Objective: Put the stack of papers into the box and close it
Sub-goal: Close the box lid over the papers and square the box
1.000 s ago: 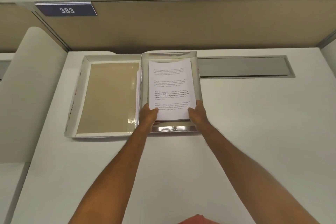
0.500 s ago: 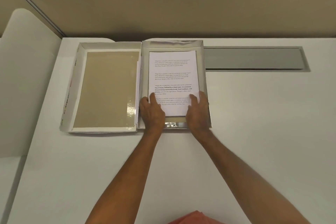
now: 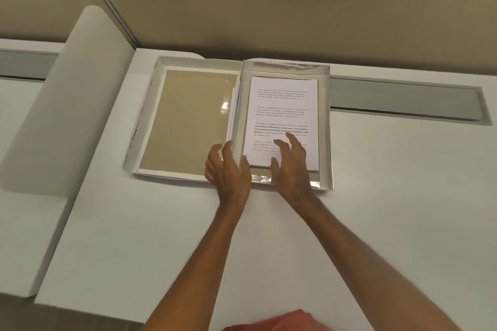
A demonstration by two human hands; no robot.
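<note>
A flat white box lies open on the desk. Its right half, a silver-lined tray [image 3: 325, 126], holds the stack of printed papers [image 3: 282, 105], which lies flat inside. The lid half [image 3: 188, 121] with a tan inner panel lies open to the left. My right hand [image 3: 291, 162] hovers over the near end of the papers with fingers spread. My left hand [image 3: 227, 169] is at the near end of the middle fold between the two halves, fingers apart, holding nothing.
The white desk [image 3: 376, 209] ends at a tan partition [image 3: 295, 21] with a sign reading 383. A grey cable slot [image 3: 403, 102] runs to the right of the box. A curved white divider [image 3: 67, 102] stands at the left.
Both hands have let go of the papers, which now lie flat in the tray. My left hand has shifted left to the middle fold. The camera view has moved to the left.
</note>
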